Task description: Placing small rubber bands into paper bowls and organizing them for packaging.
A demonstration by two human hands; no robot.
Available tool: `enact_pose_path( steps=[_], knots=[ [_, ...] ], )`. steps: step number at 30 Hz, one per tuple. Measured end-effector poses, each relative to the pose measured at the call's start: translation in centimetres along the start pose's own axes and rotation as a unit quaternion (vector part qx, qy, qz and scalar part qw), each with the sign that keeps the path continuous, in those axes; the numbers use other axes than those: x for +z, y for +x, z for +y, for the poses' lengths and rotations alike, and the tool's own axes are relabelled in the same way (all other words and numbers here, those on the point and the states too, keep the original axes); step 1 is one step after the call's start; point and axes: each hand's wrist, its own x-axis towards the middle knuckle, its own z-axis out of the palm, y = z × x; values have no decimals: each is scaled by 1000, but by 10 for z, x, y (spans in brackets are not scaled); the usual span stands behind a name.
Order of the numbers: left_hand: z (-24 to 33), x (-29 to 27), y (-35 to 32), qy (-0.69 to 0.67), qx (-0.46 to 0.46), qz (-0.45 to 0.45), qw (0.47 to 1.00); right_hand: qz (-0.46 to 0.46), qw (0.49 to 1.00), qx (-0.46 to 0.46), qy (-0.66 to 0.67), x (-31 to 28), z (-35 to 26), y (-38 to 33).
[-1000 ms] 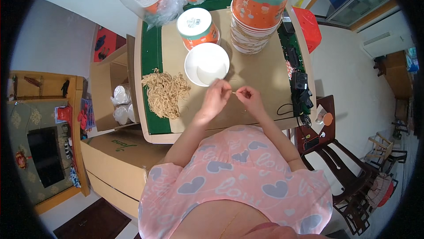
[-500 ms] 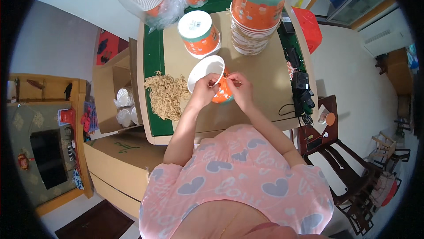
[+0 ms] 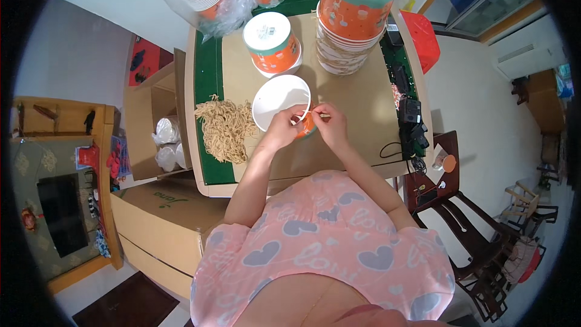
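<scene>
paper cup: tilted on its side, white inside showing, mid-worktop | left hand: fingers closed on cup rim | right hand: pinching a thin strip at the rim | noodle pile: just left | lidded cup, cup stack: behind

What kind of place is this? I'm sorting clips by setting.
Probably a home room used as a small packing workshop. A table holds stacked noodle cups and a pile of dry noodles, cardboard boxes stand beside it, and household chairs and a cabinet sit around.
</scene>
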Motion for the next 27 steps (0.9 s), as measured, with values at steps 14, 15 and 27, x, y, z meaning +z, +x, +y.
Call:
enact_pose_path(
  steps=[14,15,27],
  knots=[
    [-28,40,10,-29,27,46,998,-21,999,23,-44,-16,25,-10],
    [-28,43,11,34,29,73,996,-28,998,33,-43,-17,23,-11],
    [-49,32,7,-97,-60,87,990,-79,967,193,147,-24,-18,-24]
  ],
)
